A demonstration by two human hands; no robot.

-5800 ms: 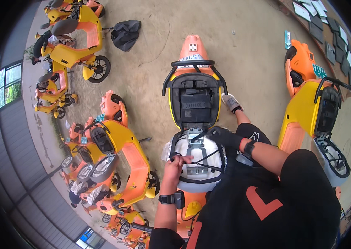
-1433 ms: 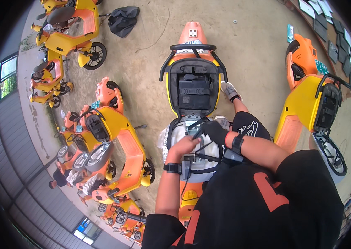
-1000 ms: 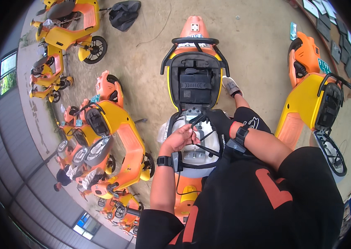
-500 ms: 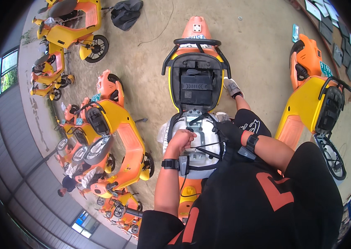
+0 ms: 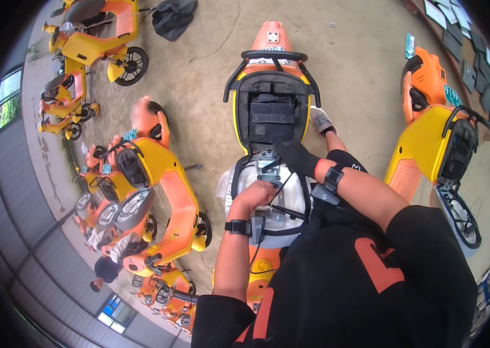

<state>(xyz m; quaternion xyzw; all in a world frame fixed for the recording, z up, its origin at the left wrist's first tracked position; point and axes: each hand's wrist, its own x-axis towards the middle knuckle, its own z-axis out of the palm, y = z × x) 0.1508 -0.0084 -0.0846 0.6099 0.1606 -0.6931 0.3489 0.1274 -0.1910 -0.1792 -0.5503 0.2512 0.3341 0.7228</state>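
Note:
An orange and yellow electric scooter stands in front of me with its seat tipped back. The seat's underside faces up, white with a black edge. A metal hinge bracket joins it to the body. Inside the open compartment sits a black battery. My bare left hand is closed over the seat's underside, gripping a thin black strip. My right hand, in a black glove, is over the hinge beside the compartment's near edge; its fingers blend into the dark parts.
Another scooter with its seat tipped open stands at right. Several more scooters line the left side, with a person among them. A black cloth lies on the floor. Dark and white flat pieces lie at the far right.
My right hand has moved up and left, from the seat's right edge to the hinge. My left hand stays nearly in place, and the strip now slants upward from it.

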